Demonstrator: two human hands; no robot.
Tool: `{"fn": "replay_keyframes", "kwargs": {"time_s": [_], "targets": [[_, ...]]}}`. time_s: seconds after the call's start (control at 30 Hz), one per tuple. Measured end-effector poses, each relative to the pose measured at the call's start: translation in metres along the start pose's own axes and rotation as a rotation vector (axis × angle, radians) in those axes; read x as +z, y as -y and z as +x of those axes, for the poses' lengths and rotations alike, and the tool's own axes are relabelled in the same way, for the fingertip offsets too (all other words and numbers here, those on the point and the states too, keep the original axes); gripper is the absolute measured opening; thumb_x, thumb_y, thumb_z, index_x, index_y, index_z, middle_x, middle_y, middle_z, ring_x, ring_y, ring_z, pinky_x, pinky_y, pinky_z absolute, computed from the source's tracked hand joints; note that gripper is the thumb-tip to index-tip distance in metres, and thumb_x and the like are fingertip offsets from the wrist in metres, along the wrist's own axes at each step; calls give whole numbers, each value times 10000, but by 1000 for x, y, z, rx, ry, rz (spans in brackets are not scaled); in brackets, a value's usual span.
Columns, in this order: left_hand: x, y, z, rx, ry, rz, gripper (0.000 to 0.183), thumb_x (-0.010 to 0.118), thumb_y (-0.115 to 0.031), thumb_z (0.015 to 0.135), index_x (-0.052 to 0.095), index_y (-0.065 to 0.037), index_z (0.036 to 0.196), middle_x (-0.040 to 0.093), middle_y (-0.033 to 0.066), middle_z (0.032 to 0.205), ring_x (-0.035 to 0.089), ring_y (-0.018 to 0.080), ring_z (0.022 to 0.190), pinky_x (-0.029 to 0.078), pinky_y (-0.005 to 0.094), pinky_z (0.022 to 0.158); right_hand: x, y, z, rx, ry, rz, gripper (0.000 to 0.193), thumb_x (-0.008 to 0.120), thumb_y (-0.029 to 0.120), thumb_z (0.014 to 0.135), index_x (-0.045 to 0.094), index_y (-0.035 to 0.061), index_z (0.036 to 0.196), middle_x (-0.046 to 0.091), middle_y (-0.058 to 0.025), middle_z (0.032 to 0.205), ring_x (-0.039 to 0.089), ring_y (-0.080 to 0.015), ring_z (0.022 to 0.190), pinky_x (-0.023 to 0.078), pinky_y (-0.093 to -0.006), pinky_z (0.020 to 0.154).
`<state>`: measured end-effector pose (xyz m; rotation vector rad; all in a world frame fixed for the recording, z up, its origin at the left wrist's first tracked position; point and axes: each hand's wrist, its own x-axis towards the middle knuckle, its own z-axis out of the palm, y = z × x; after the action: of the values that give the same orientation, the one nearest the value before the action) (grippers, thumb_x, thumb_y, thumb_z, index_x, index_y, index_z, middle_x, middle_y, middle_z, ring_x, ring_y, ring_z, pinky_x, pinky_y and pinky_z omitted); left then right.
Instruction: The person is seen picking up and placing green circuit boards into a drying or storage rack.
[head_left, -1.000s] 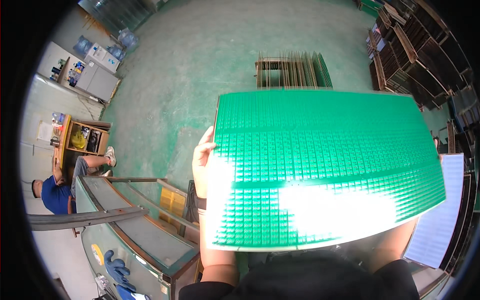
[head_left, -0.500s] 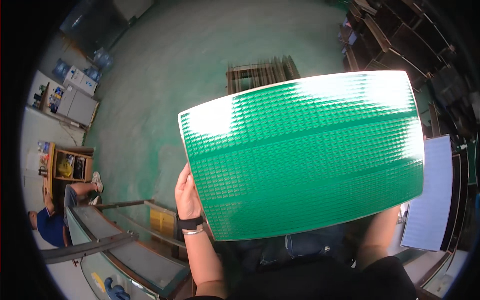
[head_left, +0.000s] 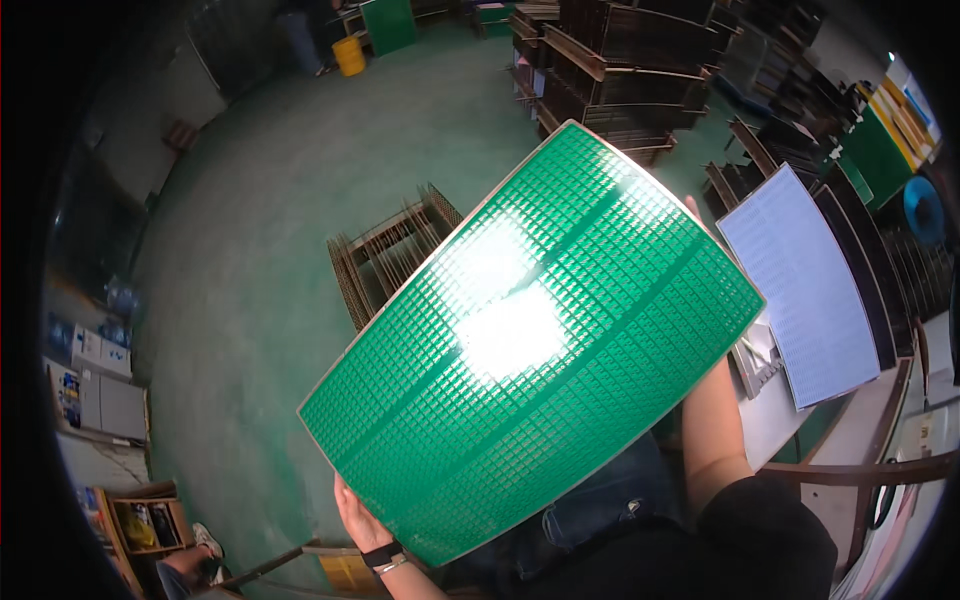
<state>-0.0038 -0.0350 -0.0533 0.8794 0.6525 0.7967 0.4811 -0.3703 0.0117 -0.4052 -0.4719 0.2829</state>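
A large glossy green panel, gridded like a circuit board panel, is held up in front of me on a slant, its right end higher and farther away. Bright light glares off its middle. My left hand grips the near left edge, with fingers tucked behind. At the right end, a fingertip of my right hand shows past the edge; the panel hides the rest of that hand. Just right of it, a pale blue-white sheet leans against a dark rack.
On the floor beyond the panel stands a slotted rack. Dark racks are stacked at the far right. A yellow bin is far off near a standing person. A wooden cabinet and a seated person's legs are at lower left.
My view has swung to the right, toward the stacked racks. The green panel has tilted, its left end lower and its right end raised, still in both hands.
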Motion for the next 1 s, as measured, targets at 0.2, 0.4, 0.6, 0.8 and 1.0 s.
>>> {"fn": "replay_keyframes", "kwargs": {"time_s": [0.2,0.4,0.6,0.8,1.0], "targets": [[-2,18,6,-256,74,-62,550,551,-197,894,319,-2,1353,474,122,1294,472,252,1163,375,420,996,23,-35,-43,241,179,35,434,287,373,981,416,103,1296,401,-62,1367,377,-217,1247,397,-415,970],[82,54,18,-269,34,-496,317,477,-91,920,447,-80,1236,519,49,1217,479,209,1134,377,392,990,167,-107,-114,381,-22,2,531,272,445,974,348,85,1357,445,-84,1323,451,-237,1174,378,-372,973],[113,103,8,-522,66,-943,210,492,-37,915,571,-191,1035,633,-16,923,625,91,766,545,235,643,204,-114,-92,227,-4,-879,405,391,217,980,389,-25,1305,538,-90,1178,519,-129,1032,395,-276,904],[127,140,12,-649,58,-645,113,495,-131,932,550,-88,1020,616,24,973,616,163,889,522,297,783,216,-159,-52,145,99,-1075,391,453,77,950,387,-89,1298,533,-123,1210,518,-131,1058,400,-256,910],[74,126,48,-746,270,518,207,473,-164,923,586,-35,1039,652,93,973,632,190,805,518,318,699,182,-232,-67,189,95,-1158,375,466,46,936,415,-90,1281,536,-155,1229,515,-167,1112,387,-271,958]]}}
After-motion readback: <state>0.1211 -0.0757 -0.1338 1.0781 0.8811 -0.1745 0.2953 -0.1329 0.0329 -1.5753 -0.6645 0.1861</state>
